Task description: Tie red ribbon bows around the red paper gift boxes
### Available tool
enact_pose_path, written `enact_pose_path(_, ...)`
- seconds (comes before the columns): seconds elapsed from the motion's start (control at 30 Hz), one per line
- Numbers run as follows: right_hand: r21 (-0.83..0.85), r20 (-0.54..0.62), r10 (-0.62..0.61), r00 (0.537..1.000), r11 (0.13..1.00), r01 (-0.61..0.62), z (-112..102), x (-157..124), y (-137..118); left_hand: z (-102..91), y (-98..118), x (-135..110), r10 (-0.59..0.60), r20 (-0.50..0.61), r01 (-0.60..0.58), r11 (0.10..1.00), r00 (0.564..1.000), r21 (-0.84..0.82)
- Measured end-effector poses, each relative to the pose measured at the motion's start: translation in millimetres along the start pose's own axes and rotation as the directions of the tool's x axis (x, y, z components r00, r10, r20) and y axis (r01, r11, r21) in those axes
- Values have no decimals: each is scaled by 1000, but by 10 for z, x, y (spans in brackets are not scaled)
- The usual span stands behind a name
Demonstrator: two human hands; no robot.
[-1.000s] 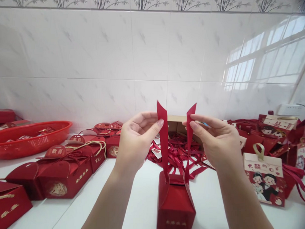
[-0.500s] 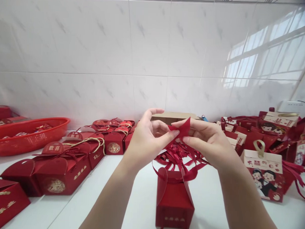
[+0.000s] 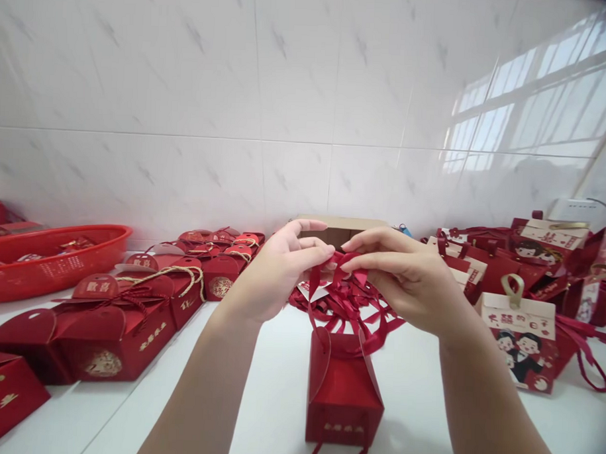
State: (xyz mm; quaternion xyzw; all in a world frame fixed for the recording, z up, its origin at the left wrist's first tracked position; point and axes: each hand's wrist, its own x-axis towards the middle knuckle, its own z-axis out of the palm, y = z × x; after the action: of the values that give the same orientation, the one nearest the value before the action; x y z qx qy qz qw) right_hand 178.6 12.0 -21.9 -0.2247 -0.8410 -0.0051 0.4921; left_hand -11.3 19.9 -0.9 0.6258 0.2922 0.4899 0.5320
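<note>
We pinch the red ribbon (image 3: 345, 281) with both left hand (image 3: 276, 269) and right hand (image 3: 405, 277), directly above the upright red box (image 3: 344, 387); ribbon ends meet between our 2 hands.

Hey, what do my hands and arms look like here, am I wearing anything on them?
Both are bare. The left hand and right hand have no gloves, and no rings show. The left forearm and right forearm are uncovered to the picture's bottom edge: no sleeves, watch or bracelet. The nails in view look short and unpainted.
</note>
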Motion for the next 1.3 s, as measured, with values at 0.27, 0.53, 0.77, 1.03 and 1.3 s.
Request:
enact_pose_path(0.27,-96,-51,-29,998,995,24,82,14,87,-27,1,27,12,-39,-14,998,999,-66)
enact_pose_path(0.53,-13,67,67,995,998,-66,-20,-27,108,16,18,-43,205,-6,-192,929,979,316)
enact_pose_path(0.77,-39,179,210,961,978,-206,-270,-87,47,-13,2,-80,467,-60,-316,682,882,659)
enact_pose_path(1.03,-296,263,556,789,825,-482,-553,-460,-104,-275,25,-171,550,44,-301,386,834,872)
enact_pose_path(1.3,-594,338,901,273,429,-680,-675,-1360,63,-1099,-554,-593,122,116,-138,194,986,971)
